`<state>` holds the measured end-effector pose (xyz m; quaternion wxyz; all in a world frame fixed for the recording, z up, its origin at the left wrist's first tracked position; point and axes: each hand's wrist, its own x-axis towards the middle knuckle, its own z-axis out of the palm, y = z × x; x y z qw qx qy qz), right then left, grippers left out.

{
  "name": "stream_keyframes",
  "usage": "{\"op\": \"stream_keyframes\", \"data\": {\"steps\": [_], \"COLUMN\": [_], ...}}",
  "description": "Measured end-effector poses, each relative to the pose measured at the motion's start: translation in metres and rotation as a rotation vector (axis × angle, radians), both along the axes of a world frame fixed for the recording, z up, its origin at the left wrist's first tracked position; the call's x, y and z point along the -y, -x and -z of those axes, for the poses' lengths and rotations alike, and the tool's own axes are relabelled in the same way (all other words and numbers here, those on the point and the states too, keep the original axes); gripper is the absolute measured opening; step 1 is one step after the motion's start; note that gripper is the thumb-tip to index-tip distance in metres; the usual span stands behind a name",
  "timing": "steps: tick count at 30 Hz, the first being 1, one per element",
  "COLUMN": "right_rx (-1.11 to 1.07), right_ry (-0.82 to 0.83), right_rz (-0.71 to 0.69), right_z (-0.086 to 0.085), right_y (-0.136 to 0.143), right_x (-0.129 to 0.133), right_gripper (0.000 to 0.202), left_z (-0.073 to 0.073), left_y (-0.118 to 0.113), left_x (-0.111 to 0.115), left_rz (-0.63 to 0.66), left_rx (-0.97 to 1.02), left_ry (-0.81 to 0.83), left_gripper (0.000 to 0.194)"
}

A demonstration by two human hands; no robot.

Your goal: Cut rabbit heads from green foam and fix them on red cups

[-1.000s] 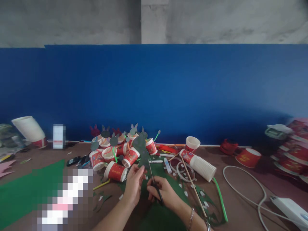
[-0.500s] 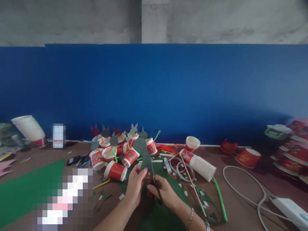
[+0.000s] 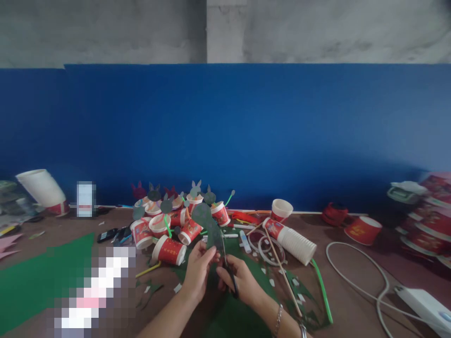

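My left hand (image 3: 201,267) pinches the lower part of a dark green paper piece (image 3: 210,229), whose rounded end stands up toward the cups. Black-handled scissors (image 3: 230,280) are gripped in my right hand (image 3: 241,280), their blades pointing up along the right edge of the paper. Both hands are close together, low in the middle of the view. Beyond them lie red and white paper cups (image 3: 169,250), some with rabbit-eared paper heads (image 3: 196,188). A larger green sheet (image 3: 234,319) lies beneath my wrists.
To the right are a nested cup stack (image 3: 298,245), a wooden stick (image 3: 284,277), a green straw (image 3: 322,293), paper scraps and a white cable (image 3: 384,281). Green sheets (image 3: 38,277) lie at the left. A blue partition (image 3: 225,136) rises behind the table.
The top of the green paper piece has tipped slightly left and down. Both hands keep nearly the same place and grip.
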<state>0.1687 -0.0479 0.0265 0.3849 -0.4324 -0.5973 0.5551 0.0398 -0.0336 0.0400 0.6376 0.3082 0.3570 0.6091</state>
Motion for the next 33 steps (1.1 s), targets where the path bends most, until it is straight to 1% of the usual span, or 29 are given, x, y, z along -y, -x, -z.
{"op": "stream_keyframes", "data": {"steps": [7, 14, 24, 29, 33], "right_rx": [0.018, 0.034, 0.067, 0.100, 0.111], "right_ry": [-0.039, -0.028, 0.044, 0.062, 0.050], "right_rz": [0.004, 0.016, -0.005, -0.006, -0.020], "right_z": [0.001, -0.003, -0.014, -0.020, -0.019], "right_y": [0.000, 0.000, -0.007, -0.011, -0.013], "right_x": [0.000, 0.000, -0.003, -0.003, -0.004], "right_gripper": [0.038, 0.039, 0.029, 0.028, 0.028], "left_z": [-0.001, -0.001, -0.002, -0.002, -0.001], "left_y": [0.000, 0.001, 0.003, 0.004, 0.005], "left_x": [0.000, -0.001, -0.004, -0.005, -0.006], "left_rz": [0.009, 0.000, -0.055, -0.025, -0.006], "left_rx": [0.026, 0.026, -0.087, -0.089, -0.087], "left_ry": [-0.001, -0.001, -0.006, -0.008, -0.008], "left_gripper": [0.029, 0.030, 0.030, 0.028, 0.028]}}
